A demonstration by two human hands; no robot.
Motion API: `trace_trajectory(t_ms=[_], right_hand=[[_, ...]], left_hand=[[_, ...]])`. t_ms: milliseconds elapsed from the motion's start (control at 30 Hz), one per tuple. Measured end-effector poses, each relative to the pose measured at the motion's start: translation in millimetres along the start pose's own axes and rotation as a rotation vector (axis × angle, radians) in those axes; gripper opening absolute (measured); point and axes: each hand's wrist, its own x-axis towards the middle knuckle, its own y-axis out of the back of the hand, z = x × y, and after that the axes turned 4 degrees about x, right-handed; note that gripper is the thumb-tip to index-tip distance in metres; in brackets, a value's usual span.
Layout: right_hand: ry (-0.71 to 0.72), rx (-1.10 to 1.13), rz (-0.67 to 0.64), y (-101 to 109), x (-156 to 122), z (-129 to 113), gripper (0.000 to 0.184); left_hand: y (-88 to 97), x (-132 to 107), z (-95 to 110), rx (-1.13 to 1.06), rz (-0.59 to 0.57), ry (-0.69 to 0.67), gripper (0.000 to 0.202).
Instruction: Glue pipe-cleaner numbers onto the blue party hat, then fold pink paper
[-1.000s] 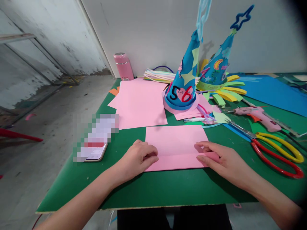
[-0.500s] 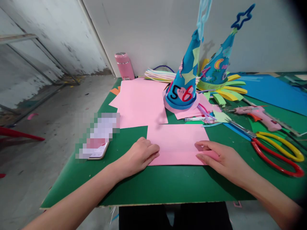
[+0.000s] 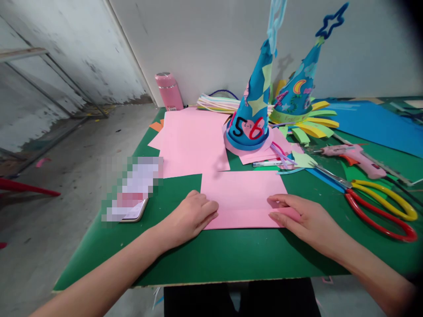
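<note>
A pink sheet of paper (image 3: 243,193) lies on the green table (image 3: 231,255) in front of me, its near edge folded up into a narrow flap. My left hand (image 3: 191,215) has its fingers curled and pinches the left end of that flap. My right hand (image 3: 302,220) lies on the right end, thumb and fingers pressed together on the fold.
Big red-and-yellow scissors (image 3: 380,204) and a pink glue gun (image 3: 352,156) lie to the right. Two blue cone hats (image 3: 253,110) stand behind, on more pink sheets (image 3: 193,141). A phone (image 3: 132,211) lies left, a pink bottle (image 3: 168,91) at the back.
The folded flap at the near edge has become narrower and flatter under both hands. The hands have barely shifted.
</note>
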Motion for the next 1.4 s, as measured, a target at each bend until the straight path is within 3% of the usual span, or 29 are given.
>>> trace_trajectory(t_ms=[300,533,733,900,1400], right_hand=[[0.003,0.014,-0.009,0.5,1.8,-1.2,0.030],[-0.003,0.010,-0.015,2.0,1.9,-3.8,0.027],[0.000,0.038,-0.004,4.3,3.0,-6.1,0.027],[0.012,0.030,0.001,4.5,3.5,-5.9,0.025],[0.017,-0.073,0.065,1.4,5.0,1.9,0.028]], left_hand=[[3.4,-2.2,0.6,-0.010,-0.008,-0.004,0.024],[6.2,-1.0,5.8,0.164,-0.042,-0.013,0.024],[11.7,0.2,10.0,0.210,0.000,-0.186,0.034],[10.4,3.1,11.1,0.255,-0.043,-0.260,0.045],[11.8,3.8,10.0,0.265,-0.084,-0.251,0.048]])
